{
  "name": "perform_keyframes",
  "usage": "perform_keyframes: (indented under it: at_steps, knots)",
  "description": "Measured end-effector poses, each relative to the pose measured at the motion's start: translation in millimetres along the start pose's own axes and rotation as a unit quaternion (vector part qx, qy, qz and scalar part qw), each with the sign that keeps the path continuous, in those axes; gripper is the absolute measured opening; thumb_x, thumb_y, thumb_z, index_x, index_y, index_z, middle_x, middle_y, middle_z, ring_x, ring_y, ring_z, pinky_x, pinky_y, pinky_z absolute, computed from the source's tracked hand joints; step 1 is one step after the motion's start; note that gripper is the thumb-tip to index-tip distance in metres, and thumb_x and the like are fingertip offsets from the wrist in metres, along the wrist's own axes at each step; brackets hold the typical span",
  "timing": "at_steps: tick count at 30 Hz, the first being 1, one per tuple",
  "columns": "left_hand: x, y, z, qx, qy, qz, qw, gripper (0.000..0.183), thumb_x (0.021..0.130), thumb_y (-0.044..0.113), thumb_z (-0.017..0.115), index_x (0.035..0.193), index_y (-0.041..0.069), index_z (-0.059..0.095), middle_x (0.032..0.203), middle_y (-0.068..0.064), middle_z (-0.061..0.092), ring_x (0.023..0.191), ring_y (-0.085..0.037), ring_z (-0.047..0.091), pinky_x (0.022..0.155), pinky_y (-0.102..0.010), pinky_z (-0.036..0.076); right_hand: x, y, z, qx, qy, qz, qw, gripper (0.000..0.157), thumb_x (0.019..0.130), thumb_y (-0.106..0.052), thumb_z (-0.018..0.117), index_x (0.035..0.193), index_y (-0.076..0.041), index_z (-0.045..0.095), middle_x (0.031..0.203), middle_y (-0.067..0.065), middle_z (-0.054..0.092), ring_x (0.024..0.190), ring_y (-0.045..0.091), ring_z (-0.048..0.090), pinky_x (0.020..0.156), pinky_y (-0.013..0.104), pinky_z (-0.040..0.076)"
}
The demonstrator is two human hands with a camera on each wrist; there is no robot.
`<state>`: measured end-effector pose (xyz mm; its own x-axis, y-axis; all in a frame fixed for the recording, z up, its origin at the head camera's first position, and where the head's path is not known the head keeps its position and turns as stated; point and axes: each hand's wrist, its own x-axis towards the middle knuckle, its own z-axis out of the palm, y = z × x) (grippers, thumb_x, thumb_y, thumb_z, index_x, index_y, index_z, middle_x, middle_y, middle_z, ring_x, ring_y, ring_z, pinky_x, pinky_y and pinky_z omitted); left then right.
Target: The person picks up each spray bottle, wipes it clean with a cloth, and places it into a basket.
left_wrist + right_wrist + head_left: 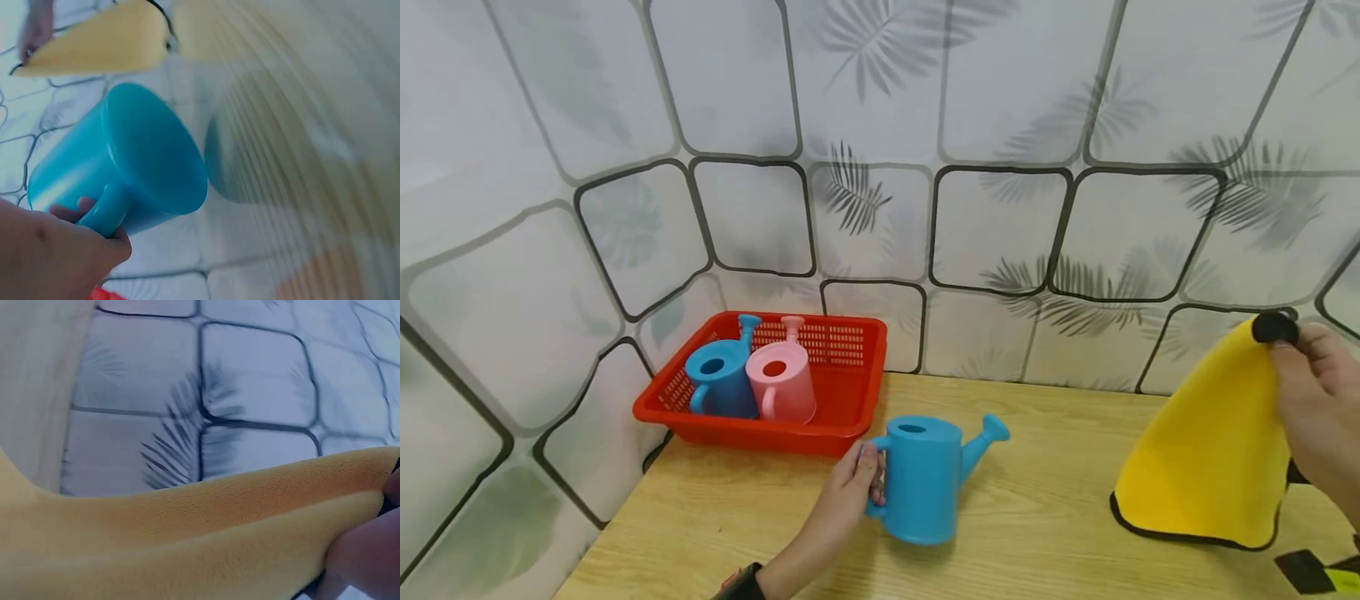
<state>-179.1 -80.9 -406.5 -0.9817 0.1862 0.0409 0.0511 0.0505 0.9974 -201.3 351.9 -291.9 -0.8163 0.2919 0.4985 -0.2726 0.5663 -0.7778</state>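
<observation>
My left hand (852, 483) grips the handle of a blue watering can (922, 483), whose spout points right. In the left wrist view the underside of this can (156, 150) shows, tilted above the table. On the far right of the head view, my right hand (1318, 400) pinches a yellow cloth (1213, 454) with black edging by its top corner. The cloth hangs down from the fingers, its lower edge close over the table. In the right wrist view the soft yellow cloth (206, 525) stretches from the thumb across the lower part.
At the back left stands a red plastic basket (760, 435) holding a blue watering can (718, 379) and a pink watering can (782, 383). A patterned wall covering (872, 225) rises behind the wooden table (1037, 517). A black and yellow-green item (1307, 573) lies at the lower right.
</observation>
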Motion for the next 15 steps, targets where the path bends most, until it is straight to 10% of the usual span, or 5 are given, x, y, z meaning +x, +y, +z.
perform_keyframes:
  at_steps: [6,15]
  knots:
    - [3.5,14.4,10.3,-0.208,-0.037,-0.093,0.9730,0.032,0.107,0.035,0.030,0.097,0.008,0.045,0.070,0.002,0.035,0.059,-0.011,0.036,0.058,-0.022,0.037,-16,-14,52.7,-0.055,-0.145,-0.144,0.977,0.022,0.104,-0.010,0.043,0.124,-0.011,0.052,0.077,-0.016,0.062,0.061,0.002,0.056,0.042,0.024,0.040]
    - [2.7,28.0,27.1,-0.313,-0.072,-0.150,0.9350,0.036,0.104,0.042,0.034,0.094,0.009,0.046,0.063,0.005,0.036,0.054,-0.008,0.034,0.054,-0.020,0.034,-62,-54,109.1,-0.072,-0.236,-0.331,0.911,0.035,0.087,-0.003,0.068,0.121,-0.012,0.065,0.099,-0.003,0.063,0.071,0.006,0.051,0.056,0.027,0.046]
